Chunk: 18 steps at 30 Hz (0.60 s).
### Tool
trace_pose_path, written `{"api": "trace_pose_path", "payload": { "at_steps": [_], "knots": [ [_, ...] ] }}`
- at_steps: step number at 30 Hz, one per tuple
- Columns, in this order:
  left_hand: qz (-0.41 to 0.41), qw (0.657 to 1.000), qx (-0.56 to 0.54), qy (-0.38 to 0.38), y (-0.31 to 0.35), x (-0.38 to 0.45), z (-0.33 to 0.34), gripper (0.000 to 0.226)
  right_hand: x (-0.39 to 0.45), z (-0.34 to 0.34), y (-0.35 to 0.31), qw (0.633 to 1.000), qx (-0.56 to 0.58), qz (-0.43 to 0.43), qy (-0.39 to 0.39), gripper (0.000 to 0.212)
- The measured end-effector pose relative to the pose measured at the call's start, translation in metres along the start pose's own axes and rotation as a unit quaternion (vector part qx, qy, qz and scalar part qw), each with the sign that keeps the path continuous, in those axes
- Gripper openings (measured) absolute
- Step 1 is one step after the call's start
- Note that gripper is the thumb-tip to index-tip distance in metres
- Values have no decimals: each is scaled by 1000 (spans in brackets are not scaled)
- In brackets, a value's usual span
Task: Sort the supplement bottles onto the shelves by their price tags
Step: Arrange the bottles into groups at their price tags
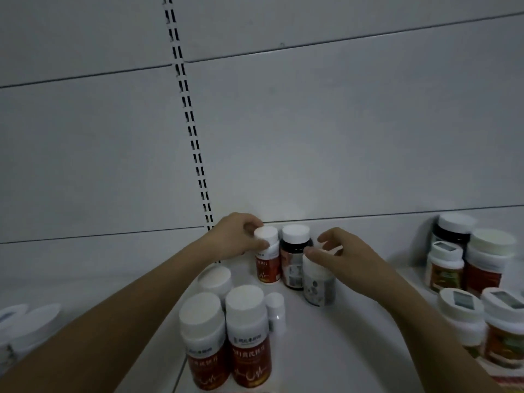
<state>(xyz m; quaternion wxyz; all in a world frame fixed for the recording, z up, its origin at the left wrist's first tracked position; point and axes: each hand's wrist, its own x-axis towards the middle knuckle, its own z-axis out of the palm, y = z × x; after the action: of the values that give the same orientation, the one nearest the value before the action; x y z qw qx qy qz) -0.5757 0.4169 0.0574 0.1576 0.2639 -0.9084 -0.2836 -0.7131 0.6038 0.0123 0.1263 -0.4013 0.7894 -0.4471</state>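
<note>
My left hand [239,235] grips the white cap of a small red-labelled bottle [267,268] standing at the back of the white shelf [334,341]. Beside it on the right stands a dark bottle [293,260] with a white cap. My right hand [343,255] holds the top of a grey-labelled white bottle [319,285] just in front of the dark one. Two larger red-labelled bottles [226,336] stand side by side near the front, with a small white bottle [276,312] to their right and another white-capped bottle [214,279] behind them under my left forearm.
A cluster of several red- and green-labelled bottles [476,276] fills the shelf's right side, some with tags on their caps. White lids or bottles [25,321] lie at the far left. The grey back panel carries a slotted upright [195,143].
</note>
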Motion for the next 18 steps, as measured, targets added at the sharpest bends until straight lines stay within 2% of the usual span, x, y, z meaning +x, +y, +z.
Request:
{"api": "trace_pose_path", "payload": {
  "at_steps": [4, 7, 10, 14, 18],
  "knots": [
    [-15, 1000, 3, 0, 6, 11, 2, 38, -2, -1, 0, 997, -33, 6, -65, 42],
    [-31, 1000, -7, -3, 5, 13, 3, 40, -2, -1, 2, 997, -41, 26, -59, 47],
    [-42, 999, -25, 4, 4, 10, 5, 41, -3, 0, 5, 998, -40, 25, -40, 42],
    [-44, 998, -38, 24, 6, -1, 0, 40, -5, -9, 3, 997, 76, 24, -21, 30],
    [-21, 991, -107, 82, 19, -15, -34, 37, -12, -26, -15, 974, 224, -9, -21, 23]
  ]
}}
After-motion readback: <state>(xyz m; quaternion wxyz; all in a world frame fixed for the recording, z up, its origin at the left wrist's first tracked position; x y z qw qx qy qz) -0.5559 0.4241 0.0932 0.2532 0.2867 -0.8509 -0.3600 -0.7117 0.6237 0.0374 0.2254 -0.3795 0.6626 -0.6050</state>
